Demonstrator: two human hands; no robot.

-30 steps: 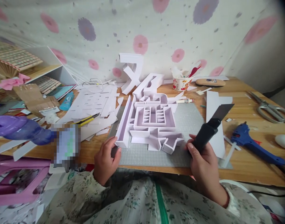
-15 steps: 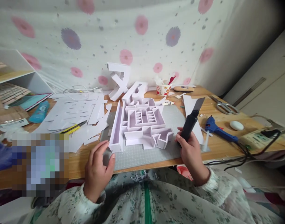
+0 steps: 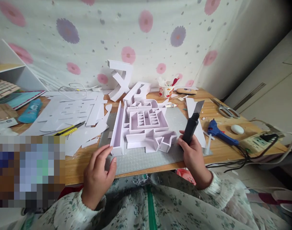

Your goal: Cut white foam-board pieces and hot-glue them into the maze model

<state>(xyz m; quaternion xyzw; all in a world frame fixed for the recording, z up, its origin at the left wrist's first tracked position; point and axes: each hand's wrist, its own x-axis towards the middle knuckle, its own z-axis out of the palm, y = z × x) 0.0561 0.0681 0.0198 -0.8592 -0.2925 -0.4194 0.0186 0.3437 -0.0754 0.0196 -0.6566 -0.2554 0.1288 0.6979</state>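
Observation:
A white foam-board model (image 3: 143, 127) with many small walled cells lies on a grey cutting mat (image 3: 136, 159) in the middle of the wooden desk. My right hand (image 3: 192, 156) is closed round a black utility knife (image 3: 191, 126), blade tilted up and to the right, just right of the model. My left hand (image 3: 98, 172) rests at the mat's near left corner, fingers curled and slightly apart, fingertips close to the model's long left wall, holding nothing I can see.
White board offcuts (image 3: 74, 118) and a yellow pen lie left of the mat. A blue glue gun (image 3: 219, 132), scissors (image 3: 224, 110), a white oval object and a power strip (image 3: 263, 140) sit to the right. A paper cup (image 3: 166, 91) and white board letters (image 3: 122, 78) stand behind.
The view has swung right and pulled back, revealing the power strip and cabinet. My left hand has slipped a little off the model's corner; my right still holds the knife.

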